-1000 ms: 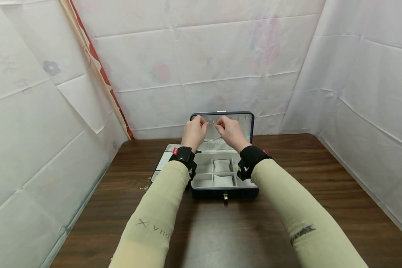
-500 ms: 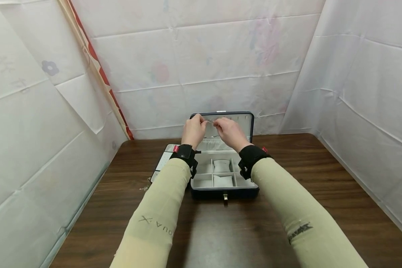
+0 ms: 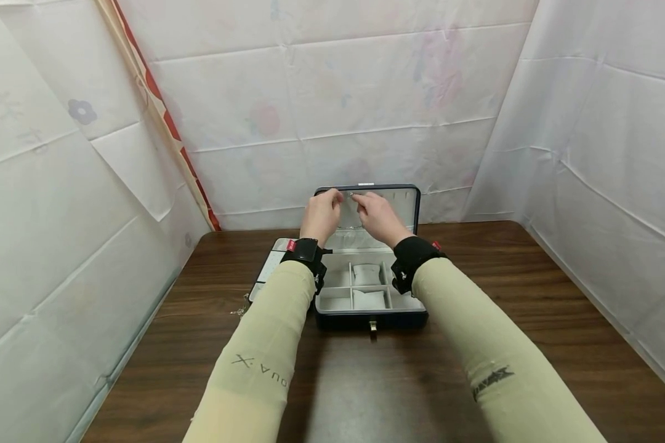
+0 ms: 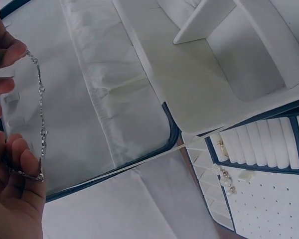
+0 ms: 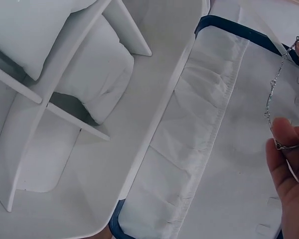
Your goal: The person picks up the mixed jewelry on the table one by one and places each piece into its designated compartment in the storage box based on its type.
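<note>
A jewelry box stands upright on the table, its padded lid raised at the back. Before the lid, both hands pinch a thin silver chain that sags between them. My left hand holds one end, and the chain bends over its fingers in the left wrist view. My right hand grips the other part, with its index finger extended towards the lid's upper edge. In the right wrist view, the chain runs over the right fingertips. Small hooks line the lid's top; the fingers partly hide them.
White cushions sit in the box's middle compartments. A ring tray with a pearl piece lies at the box's left. Keys or a small metal charm hang beside it. A brass clasp sticks out in front.
My right fingertips have shifted slightly up, and the index finger is now straighter. The left fingers have moved a little. The box stays in place.
</note>
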Demonstrator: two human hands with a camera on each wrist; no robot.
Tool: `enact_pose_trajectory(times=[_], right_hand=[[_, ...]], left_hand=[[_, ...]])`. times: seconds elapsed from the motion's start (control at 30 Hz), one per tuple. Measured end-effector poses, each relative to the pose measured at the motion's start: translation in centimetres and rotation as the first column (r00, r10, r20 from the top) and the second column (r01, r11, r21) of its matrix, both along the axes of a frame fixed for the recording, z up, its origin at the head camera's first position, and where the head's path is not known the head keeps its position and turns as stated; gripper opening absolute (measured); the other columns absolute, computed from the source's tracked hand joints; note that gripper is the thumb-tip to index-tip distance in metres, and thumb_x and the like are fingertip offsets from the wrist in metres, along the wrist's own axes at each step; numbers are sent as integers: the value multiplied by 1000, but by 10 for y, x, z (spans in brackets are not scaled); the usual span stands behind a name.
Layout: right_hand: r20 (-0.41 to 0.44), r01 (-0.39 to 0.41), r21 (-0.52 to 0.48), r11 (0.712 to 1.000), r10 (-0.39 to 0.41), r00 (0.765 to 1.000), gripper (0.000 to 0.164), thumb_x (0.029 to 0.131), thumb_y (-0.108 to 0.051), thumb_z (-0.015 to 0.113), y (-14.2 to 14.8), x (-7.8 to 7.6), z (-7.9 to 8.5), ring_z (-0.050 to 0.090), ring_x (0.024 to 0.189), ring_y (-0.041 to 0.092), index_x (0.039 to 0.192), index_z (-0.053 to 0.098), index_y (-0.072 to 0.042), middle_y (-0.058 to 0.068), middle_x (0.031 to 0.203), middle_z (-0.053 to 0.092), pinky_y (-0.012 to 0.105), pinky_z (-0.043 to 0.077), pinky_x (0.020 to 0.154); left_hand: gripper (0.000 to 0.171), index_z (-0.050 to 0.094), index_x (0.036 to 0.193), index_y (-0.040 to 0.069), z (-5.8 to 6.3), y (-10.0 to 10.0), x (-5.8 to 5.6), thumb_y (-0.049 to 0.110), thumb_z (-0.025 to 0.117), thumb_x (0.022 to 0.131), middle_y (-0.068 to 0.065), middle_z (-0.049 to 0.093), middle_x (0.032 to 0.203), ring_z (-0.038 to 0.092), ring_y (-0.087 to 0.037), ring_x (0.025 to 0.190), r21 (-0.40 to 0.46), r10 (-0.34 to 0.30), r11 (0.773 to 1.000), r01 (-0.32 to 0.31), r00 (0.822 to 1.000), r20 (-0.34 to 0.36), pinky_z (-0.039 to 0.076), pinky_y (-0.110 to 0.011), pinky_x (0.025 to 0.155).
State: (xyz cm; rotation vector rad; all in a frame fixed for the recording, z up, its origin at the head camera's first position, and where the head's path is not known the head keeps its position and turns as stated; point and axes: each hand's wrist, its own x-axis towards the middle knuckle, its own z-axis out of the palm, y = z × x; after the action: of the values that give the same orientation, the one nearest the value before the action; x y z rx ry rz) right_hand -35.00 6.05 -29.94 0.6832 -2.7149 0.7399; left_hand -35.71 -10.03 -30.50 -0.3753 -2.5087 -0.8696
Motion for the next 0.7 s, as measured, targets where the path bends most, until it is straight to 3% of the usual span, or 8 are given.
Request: enact_pose_trajectory(times=[0.33, 0.5, 0.63, 0.7], right_hand=[[178, -14, -26, 1000, 18, 984, 47, 109, -5, 39, -3, -2, -2, 61, 95, 27, 156, 36, 0, 20, 126, 56, 40, 47, 87], [247, -21, -36, 999, 29, 968, 50, 110, -6, 37, -3, -3, -3, 61, 96, 27, 159, 30, -2, 20, 132, 53, 40, 47, 88], [294, -33, -31, 999, 41, 955, 52, 110, -6, 36, -3, -3, -4, 62, 95, 26, 161, 26, -2, 20, 137, 51, 39, 48, 86], [311, -38, -26, 999, 45, 950, 52, 110, -6, 37, -3, -3, -5, 63, 94, 26, 161, 26, -2, 21, 139, 50, 38, 49, 85]], left_hand=[[29, 71, 124, 3, -1, 0, -2, 9, 47, 108, -13, 71, 123, 67, -29, 114, -50, -13, 999, 16, 998, 63, 53, -39, 95], [32, 67, 131, 3, -1, 0, -3, 8, 45, 109, -15, 68, 129, 65, -30, 118, -32, -45, 998, 50, 990, 135, 52, -40, 98], [34, 63, 138, 4, -3, 0, -3, 10, 44, 110, -16, 65, 135, 64, -30, 120, -33, -61, 997, 69, 976, 210, 51, -40, 96], [35, 61, 140, 4, -4, 1, -3, 10, 44, 110, -16, 64, 137, 66, -30, 108, -31, -69, 996, 79, 968, 242, 50, -38, 90]])
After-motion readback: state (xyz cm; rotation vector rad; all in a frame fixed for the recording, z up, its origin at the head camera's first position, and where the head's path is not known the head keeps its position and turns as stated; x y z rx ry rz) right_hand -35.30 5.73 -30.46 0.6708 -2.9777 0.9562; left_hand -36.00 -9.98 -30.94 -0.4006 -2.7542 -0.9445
